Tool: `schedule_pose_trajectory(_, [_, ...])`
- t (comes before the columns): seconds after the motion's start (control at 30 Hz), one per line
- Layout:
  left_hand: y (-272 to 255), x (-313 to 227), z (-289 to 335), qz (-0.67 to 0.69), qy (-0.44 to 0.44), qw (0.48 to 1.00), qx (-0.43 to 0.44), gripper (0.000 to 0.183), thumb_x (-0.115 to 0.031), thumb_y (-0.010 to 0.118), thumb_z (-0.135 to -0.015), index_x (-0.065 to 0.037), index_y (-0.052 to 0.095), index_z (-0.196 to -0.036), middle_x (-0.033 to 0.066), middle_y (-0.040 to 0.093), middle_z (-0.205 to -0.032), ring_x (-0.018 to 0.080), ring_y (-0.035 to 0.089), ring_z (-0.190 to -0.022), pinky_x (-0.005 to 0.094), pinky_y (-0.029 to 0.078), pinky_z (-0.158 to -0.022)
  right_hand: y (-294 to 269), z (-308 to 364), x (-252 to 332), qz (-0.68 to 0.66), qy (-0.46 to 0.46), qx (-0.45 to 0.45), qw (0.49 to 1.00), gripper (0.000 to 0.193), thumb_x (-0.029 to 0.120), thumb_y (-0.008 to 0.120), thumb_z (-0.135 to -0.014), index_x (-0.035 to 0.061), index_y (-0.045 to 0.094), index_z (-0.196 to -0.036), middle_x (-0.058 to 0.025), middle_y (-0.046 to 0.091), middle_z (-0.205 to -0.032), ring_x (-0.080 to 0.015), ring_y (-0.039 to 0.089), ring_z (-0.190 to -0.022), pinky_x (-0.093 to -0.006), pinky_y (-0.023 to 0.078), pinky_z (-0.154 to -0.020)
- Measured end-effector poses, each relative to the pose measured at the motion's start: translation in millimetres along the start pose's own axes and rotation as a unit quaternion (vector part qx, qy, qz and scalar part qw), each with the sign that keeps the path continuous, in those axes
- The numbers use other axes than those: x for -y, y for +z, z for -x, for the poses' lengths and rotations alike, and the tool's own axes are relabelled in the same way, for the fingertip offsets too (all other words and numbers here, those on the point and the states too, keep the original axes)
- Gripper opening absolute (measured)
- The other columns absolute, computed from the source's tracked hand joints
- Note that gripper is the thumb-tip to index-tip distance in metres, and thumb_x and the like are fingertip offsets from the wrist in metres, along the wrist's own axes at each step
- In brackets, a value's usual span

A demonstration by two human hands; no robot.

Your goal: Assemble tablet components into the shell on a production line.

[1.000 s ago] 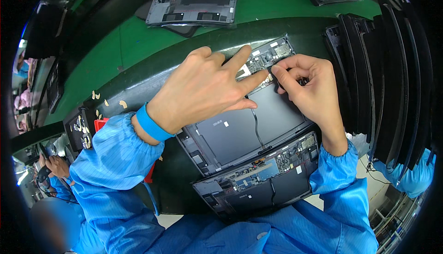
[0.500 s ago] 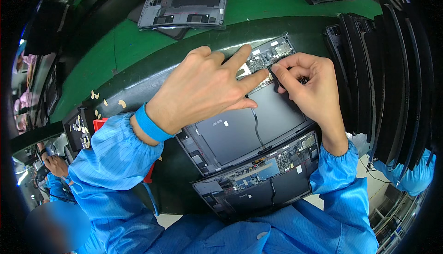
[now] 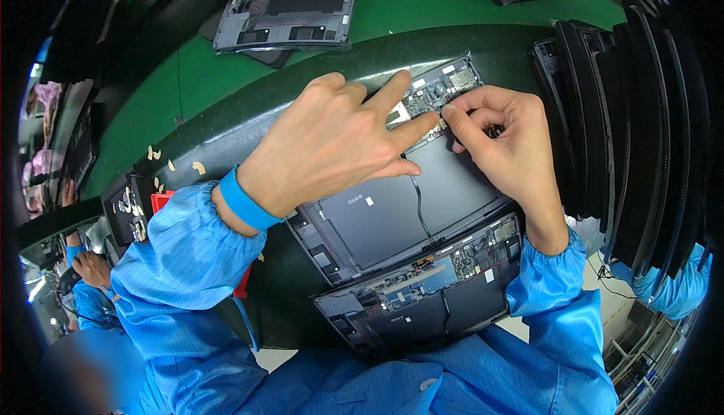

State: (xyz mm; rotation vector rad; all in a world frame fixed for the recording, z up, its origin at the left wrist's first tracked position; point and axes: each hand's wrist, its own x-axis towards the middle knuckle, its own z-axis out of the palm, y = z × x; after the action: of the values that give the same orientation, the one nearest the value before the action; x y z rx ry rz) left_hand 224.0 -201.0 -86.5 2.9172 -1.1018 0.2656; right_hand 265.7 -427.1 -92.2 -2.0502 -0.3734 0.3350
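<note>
Overlying a matte rectangular device (image 3: 460,181), left hand (image 3: 339,143) spreads; right hand (image 3: 507,140) pinches something unclear.

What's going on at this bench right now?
A person in blue sleeves has both bare hands on an opened, flat electronic device. The left hand spreads over it, with fingers reaching the exposed circuit board. The right hand is bent into a pinch at the same board; what it grips, if anything, is hidden. A second opened device lies nearer the person, and dark upright panels stand to the right.
</note>
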Motion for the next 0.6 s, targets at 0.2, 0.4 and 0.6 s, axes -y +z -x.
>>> schedule_pose_trajectory(0.2, [0.6,0.5,2.0,-0.004,0.001,1.0,-0.001,0.055,-0.061,0.065,-0.083,-0.028,0.07,-0.127,0.0141,0.065,-0.132,0.0157,0.06,-0.07,0.0297,0.047,-0.066,2.0,-1.1,-0.9,0.002,0.0,0.002,1.0,0.016,0.009,0.073,-0.09,-0.0074,0.072,-0.091,-0.0071,0.07,-0.061,-0.0054,0.062,-0.057,-0.0211,0.046,-0.059])
schedule_pose_trajectory(0.4, [1.3,1.3,4.0,0.004,0.003,1.0,-0.007,0.055,-0.061,0.066,-0.082,-0.027,0.071,-0.125,0.0148,0.065,-0.132,0.0153,0.059,-0.069,0.0293,0.047,-0.066,2.6,-0.8,0.3,-0.005,0.01,0.008,1.0,0.016,0.008,0.073,-0.091,-0.0071,0.072,-0.091,-0.0072,0.07,-0.061,-0.0056,0.063,-0.057,-0.021,0.046,-0.059])
schedule_pose_trajectory(0.6, [0.7,1.0,4.1,0.001,0.004,1.0,-0.008,0.054,-0.061,0.066,-0.082,-0.027,0.072,-0.124,0.0144,0.065,-0.131,0.0152,0.059,-0.069,0.0293,0.046,-0.066,3.1,-1.3,-1.7,-0.012,0.002,0.015,1.0,0.015,0.008,0.073,-0.091,-0.0071,0.072,-0.091,-0.0069,0.071,-0.062,-0.0056,0.063,-0.057,-0.0205,0.045,-0.058])
